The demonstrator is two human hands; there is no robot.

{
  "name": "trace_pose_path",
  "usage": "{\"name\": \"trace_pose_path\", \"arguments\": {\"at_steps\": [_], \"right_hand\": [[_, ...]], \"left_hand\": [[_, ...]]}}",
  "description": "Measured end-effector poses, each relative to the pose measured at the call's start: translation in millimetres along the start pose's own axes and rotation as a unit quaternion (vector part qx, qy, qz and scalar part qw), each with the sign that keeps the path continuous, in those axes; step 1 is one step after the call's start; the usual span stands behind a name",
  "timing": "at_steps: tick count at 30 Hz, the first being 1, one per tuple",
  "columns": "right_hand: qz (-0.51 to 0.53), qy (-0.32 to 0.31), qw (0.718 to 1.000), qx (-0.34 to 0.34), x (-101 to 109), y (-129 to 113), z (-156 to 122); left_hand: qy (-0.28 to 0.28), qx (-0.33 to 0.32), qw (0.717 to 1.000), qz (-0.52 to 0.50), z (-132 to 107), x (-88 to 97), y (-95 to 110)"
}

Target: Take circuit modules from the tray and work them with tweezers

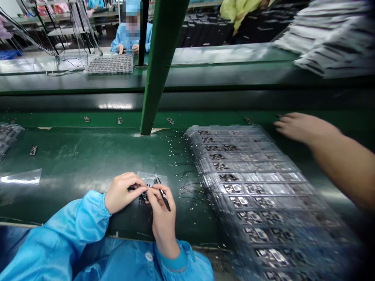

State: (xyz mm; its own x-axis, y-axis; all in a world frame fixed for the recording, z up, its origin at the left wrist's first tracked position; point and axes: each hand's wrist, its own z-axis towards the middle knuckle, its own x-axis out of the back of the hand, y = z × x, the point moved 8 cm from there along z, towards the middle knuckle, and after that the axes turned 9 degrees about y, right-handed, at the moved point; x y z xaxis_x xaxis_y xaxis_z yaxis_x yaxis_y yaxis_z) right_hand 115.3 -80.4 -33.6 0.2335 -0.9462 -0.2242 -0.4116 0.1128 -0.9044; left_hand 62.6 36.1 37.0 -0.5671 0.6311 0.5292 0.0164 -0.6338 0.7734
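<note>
The left hand [123, 193] pinches a small circuit board [144, 196]; the right hand [164, 216], its grip closed around black tweezers [165, 201], works left of clear plastic trays [265, 178].

Factory floor, electronics assembly. Landmark: green post [164, 58]. At its foot: long green workbench [73, 156], loose electronic modules [170, 121] nearby. Right of post: clear compartment trays [283, 178] holding similar modules. Beyond post: parallel bench [228, 56]. Beyond, to its left: person in blue smock and cap [129, 43]; trailing cables [32, 38]. Beyond, to its right: person in yellow [234, 9].
</note>
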Motion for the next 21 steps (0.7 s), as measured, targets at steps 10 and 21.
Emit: {"name": "trace_pose_path", "arguments": {"at_steps": [10,21], "right_hand": [[-0.006,-0.004,1.000,0.014,1.9,4.0,0.2],[-0.042,-0.008,0.994,0.098,4.9,-2.8,-0.4]], "left_hand": [[-0.006,0.046,0.999,-0.012,-0.8,-2.3,-6.4],[-0.023,0.046,0.999,0.003,-0.2,-4.9,-4.3]]}}
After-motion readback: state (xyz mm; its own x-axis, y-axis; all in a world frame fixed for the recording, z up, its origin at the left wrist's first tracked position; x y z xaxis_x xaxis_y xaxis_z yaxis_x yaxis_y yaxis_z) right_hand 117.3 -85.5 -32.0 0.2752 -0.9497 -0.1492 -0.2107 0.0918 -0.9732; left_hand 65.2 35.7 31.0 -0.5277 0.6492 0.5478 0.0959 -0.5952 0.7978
